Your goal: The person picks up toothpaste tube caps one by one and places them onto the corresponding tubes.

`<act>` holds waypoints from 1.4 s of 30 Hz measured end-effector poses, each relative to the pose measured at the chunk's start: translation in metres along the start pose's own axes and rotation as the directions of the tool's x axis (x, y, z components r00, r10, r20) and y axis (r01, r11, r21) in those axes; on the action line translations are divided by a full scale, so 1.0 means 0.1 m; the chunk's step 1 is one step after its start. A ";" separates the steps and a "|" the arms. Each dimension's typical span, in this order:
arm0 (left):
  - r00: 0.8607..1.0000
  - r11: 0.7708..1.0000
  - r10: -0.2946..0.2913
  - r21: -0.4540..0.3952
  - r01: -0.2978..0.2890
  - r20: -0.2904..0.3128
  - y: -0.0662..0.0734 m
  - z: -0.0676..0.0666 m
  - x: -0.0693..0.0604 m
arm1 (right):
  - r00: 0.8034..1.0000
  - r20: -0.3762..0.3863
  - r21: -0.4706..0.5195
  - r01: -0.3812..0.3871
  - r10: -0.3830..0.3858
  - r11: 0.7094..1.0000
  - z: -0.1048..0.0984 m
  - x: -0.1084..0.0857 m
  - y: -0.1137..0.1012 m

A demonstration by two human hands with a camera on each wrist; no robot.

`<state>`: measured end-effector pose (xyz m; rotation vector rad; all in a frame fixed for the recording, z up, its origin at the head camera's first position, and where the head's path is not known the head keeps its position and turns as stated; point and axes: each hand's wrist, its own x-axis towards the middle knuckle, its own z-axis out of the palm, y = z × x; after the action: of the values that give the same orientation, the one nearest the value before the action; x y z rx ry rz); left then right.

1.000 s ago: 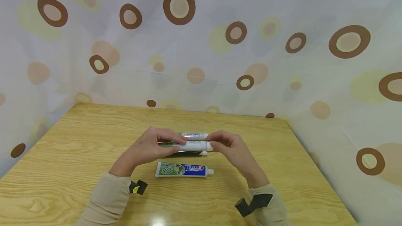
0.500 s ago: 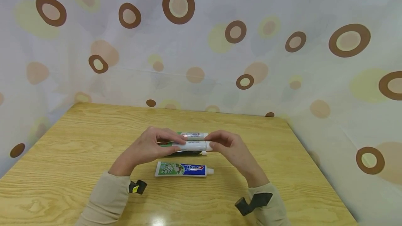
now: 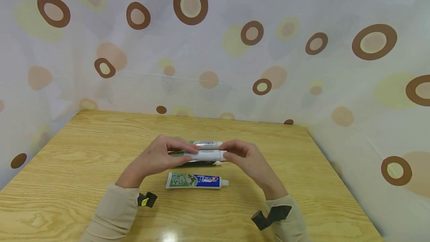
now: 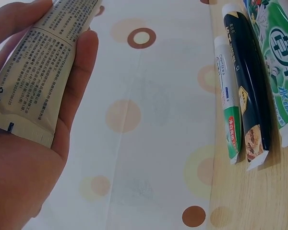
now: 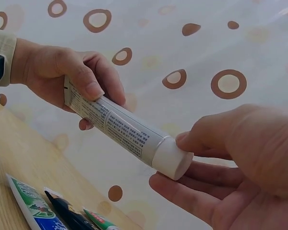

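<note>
My left hand (image 3: pixel 158 156) holds a pale toothpaste tube (image 3: pixel 205 155) near its flat crimped end, raised above the table. Small dark print covers the tube's side in the left wrist view. At the other end, my right hand (image 3: pixel 246 160) pinches the white cap (image 5: pixel 173 158) between thumb and fingers. The cap sits on the tube's end. Nearer me lies a green and blue Crest toothpaste tube (image 3: pixel 193 180). Beyond it are a black toothpaste tube (image 4: pixel 248 81) and a white and green toothpaste tube (image 4: pixel 228 96), both partly hidden in the head view.
The wooden table (image 3: pixel 100 197) carries the three other tubes, lying roughly parallel. White sheeting (image 3: pixel 215 59) with brown and yellow circles stands along the table's back and both sides. A dark camera is strapped to each sleeve.
Hardly anything differs. Both hands keep their hold on the tube and its cap in nearly the same place, and the head view has shifted very slightly.
</note>
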<state>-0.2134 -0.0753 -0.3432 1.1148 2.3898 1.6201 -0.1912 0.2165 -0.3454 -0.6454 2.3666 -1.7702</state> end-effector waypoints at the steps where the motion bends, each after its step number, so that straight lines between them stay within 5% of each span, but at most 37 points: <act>1: 1.000 1.000 0.001 0.000 -0.001 0.001 0.00 0.00 0.00 | 1.000 -0.006 0.000 0.004 -0.004 1.000 0.00 0.00 0.00; 11: 1.000 1.000 0.025 -0.014 -0.025 0.004 0.01 0.00 -0.01 | 1.000 0.025 0.072 -0.013 0.011 0.997 0.01 0.00 -0.02; 19: 1.000 1.000 0.025 -0.009 -0.025 0.011 0.01 0.00 0.00 | 1.000 -0.020 -0.011 -0.001 0.000 1.000 0.01 -0.01 -0.03; 42: 1.000 1.000 -0.004 0.021 0.004 0.013 0.00 0.00 0.00 | 0.999 -0.031 -0.057 -0.044 0.043 0.997 0.01 -0.01 -0.05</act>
<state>-0.2130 -0.0750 -0.3432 1.1200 2.4046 1.5856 -0.1882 0.2148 -0.3413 -0.5741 2.4401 -1.7115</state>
